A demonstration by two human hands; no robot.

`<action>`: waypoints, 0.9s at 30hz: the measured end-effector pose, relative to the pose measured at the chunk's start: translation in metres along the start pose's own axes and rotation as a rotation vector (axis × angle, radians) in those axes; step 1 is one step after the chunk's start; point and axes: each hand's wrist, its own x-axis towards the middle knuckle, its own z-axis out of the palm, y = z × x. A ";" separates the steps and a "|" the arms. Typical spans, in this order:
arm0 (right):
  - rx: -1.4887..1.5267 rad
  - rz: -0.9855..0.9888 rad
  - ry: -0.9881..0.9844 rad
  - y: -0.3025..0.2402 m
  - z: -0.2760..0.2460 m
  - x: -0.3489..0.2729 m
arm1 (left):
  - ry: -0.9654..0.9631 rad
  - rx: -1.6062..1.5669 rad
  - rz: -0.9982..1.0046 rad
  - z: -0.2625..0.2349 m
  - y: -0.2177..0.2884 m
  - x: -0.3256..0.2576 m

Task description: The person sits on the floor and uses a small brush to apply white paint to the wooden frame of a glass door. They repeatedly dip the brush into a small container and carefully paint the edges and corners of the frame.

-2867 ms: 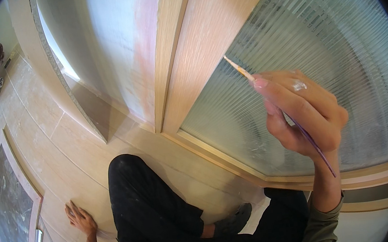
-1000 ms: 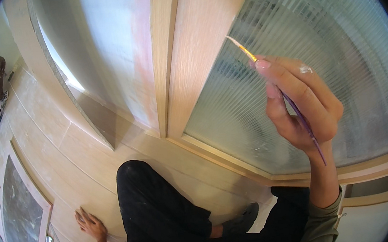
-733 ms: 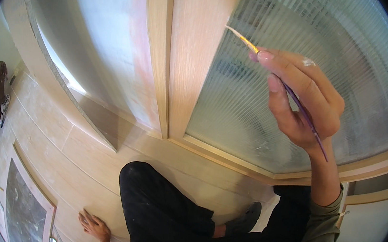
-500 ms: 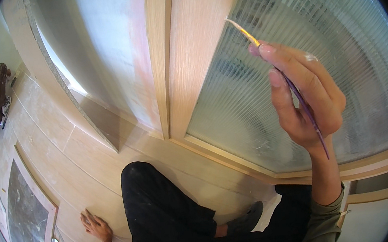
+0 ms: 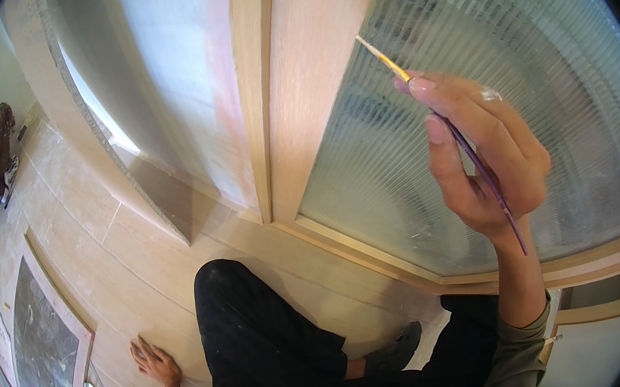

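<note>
Your right hand [image 5: 485,154] pinches a thin brush [image 5: 457,138] between thumb and fingertips like a pen, so its tip points toward eleven o'clock at the edge where the wooden door frame [image 5: 314,94] meets the ribbed glass [image 5: 492,43]. Down at seven o'clock, your left hand [image 5: 153,362] lies flat, fingers slightly spread, on the tiled floor [image 5: 105,270], seemingly propping you beside your bent knee [image 5: 249,330].

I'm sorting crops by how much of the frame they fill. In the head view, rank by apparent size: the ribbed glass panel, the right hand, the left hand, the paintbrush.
1. ribbed glass panel
2. right hand, enlarged by nearness to the camera
3. left hand
4. paintbrush: longer than the left hand but far thinner, so these two are unsure.
</note>
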 end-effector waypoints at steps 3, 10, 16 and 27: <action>0.026 0.000 0.048 0.001 0.005 0.000 | -0.010 0.013 -0.006 -0.002 0.001 0.000; 0.035 0.017 0.001 -0.001 0.001 0.000 | -0.013 0.015 -0.007 0.001 -0.001 -0.001; 0.013 0.010 0.064 0.000 0.003 0.002 | 0.006 0.020 0.005 0.001 -0.002 -0.001; 0.041 0.037 0.108 -0.002 0.004 0.001 | 0.014 0.040 0.003 0.002 -0.003 -0.001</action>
